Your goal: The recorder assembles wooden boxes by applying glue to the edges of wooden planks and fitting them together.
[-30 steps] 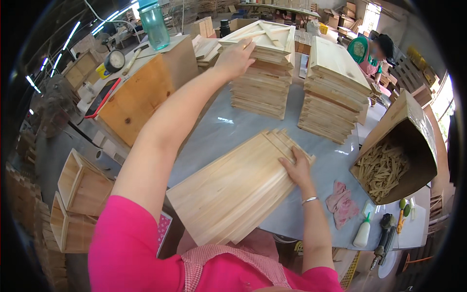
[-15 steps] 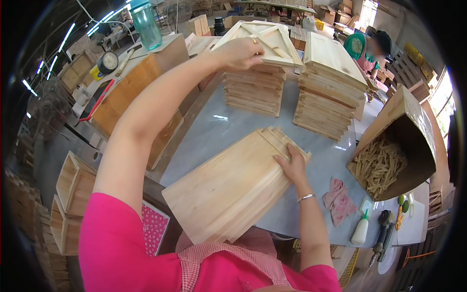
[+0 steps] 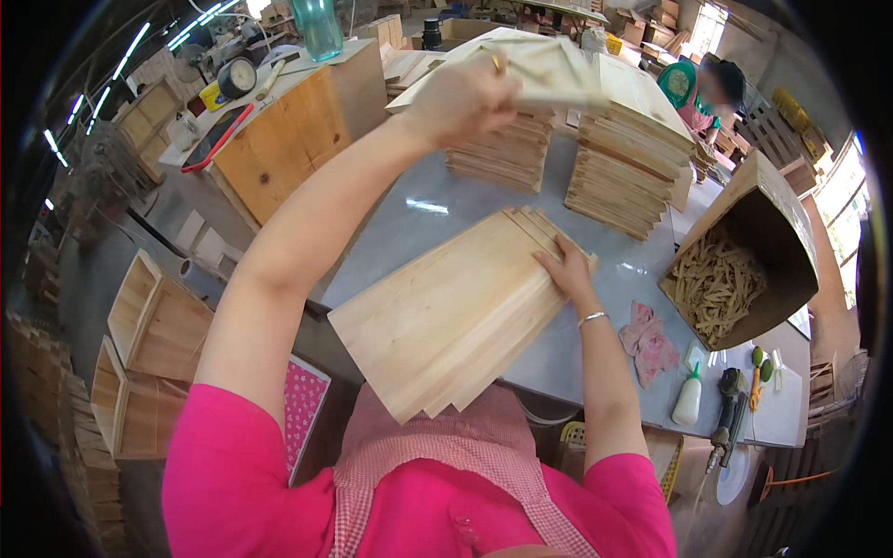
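Note:
My left hand (image 3: 468,99) reaches over the far stack of wooden panels (image 3: 502,153), blurred by motion. Its fingers close on the near edge of a pale braced wooden panel (image 3: 556,73), which is also smeared and sits tilted above the stack. Close to my body, several flat wooden boards (image 3: 446,312) lie fanned out, overhanging the table's near edge. On their right edge, my right hand (image 3: 567,270) grips them, thumb on top; the fingertips are partly hidden.
A second panel stack (image 3: 625,163) stands right of the first. An open cardboard box (image 3: 781,237) holds wood strips (image 3: 721,288). Nearby lie a pink cloth (image 3: 648,344), a white glue bottle (image 3: 688,398) and an air tool (image 3: 730,409). Another person (image 3: 698,93) works at the far right.
The braced panel has shifted right and lifted off its stack with my left hand. My right hand keeps its hold on the boards. The whole view has shifted slightly.

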A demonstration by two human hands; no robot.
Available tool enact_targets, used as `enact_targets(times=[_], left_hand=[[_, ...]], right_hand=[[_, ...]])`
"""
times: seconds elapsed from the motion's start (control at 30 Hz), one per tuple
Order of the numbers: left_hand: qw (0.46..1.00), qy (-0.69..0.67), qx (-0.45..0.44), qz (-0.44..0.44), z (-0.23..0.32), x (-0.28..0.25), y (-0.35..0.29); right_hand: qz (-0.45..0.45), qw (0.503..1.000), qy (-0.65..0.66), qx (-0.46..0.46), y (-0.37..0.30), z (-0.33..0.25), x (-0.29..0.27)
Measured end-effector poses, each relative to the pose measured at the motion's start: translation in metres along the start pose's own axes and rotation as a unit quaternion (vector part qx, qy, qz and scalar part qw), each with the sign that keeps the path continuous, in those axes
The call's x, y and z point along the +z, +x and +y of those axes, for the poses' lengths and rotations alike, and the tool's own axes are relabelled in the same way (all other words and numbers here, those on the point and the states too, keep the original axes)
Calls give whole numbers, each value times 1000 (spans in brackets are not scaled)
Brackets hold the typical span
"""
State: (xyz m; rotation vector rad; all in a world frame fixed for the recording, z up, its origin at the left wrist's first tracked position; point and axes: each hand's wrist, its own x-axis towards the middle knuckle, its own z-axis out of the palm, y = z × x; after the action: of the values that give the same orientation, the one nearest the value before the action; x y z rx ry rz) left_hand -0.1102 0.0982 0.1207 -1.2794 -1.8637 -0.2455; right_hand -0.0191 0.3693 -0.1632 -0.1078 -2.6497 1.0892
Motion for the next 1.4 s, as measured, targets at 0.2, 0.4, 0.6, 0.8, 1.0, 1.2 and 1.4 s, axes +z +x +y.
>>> enact_targets(times=[0.2,0.4,0.6,0.8,1.0,1.2,1.4], left_hand=[[877,-119,-411,220,24,-118,-35],[500,-461,-644,352,96,-135,-183],[324,-500,-734,326,166,-108,-320],[276,-518,-755,292,191,-86,-372],[300,-478,-784,259,200,-70,-356],[383,-425,-795,203,212,-65,-360],[374,-428,-804,172,224,-69,-349]], right_hand=[[-32,999,-2,18,3,2,-2],[-27,999,16,7,7,0,-3],[-14,1000,11,-1,13,23,3],[-59,998,0,36,21,21,-2],[-51,997,34,55,29,46,6],[-71,995,-47,48,21,11,3],[-37,999,-31,20,23,35,11]])
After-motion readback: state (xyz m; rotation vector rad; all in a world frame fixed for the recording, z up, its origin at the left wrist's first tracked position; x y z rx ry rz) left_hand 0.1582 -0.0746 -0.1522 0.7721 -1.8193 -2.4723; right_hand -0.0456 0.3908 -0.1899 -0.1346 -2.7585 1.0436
